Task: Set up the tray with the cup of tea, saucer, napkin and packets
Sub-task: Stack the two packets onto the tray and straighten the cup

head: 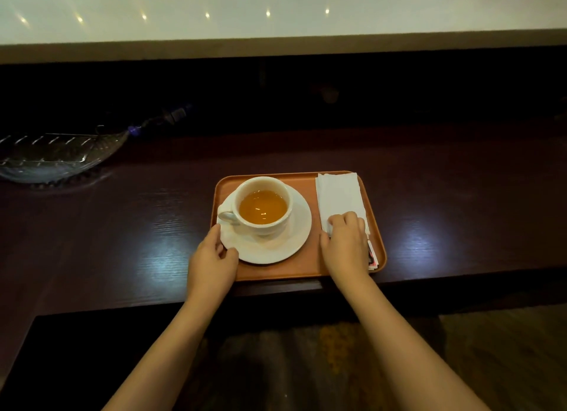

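An orange tray (308,266) lies on the dark wooden counter. On its left half stands a white cup of tea (263,206) on a white saucer (299,226), the handle pointing left. A folded white napkin (339,195) lies along the tray's right side. Under it, at the near right corner, the edges of packets (373,258) stick out. My left hand (211,261) grips the tray's near left edge, thumb touching the saucer rim. My right hand (345,245) rests on the napkin's near end, fingers curled onto it.
A clear glass dish (58,155) sits at the far left of the counter, with a dark object behind it. A raised white ledge (276,20) runs across the back. The counter's front edge lies just below the tray.
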`<state>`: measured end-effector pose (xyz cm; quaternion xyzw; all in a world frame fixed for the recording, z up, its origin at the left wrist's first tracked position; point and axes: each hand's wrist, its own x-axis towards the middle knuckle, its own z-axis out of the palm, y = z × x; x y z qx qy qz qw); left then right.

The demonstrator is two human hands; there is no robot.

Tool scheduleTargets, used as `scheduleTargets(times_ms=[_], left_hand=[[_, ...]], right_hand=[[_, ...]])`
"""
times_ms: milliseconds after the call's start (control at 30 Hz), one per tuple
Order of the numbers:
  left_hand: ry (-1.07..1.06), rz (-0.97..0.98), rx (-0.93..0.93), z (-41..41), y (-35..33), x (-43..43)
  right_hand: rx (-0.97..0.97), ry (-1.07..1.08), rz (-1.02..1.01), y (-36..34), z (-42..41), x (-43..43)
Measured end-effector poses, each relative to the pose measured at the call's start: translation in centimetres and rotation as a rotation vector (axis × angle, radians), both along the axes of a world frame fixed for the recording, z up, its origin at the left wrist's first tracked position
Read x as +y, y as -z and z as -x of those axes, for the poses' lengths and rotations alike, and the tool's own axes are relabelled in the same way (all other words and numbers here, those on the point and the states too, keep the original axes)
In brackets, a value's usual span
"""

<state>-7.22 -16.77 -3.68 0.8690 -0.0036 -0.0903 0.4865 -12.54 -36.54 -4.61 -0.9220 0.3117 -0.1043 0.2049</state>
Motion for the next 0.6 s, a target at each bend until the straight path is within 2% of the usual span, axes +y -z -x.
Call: scheduleTargets(times_ms=[467, 600], left_hand=[[-0.016, -0.100, 0.002, -0.03, -0.21, -0.61], [0.019, -0.119, -0.061, 0.27, -0.59, -0.53]], right_hand=[[0.051, -0.072, 0.064, 0.00, 0.57, -0.11], [0.036, -0.098, 0.085, 0.24, 0.68, -0.22]])
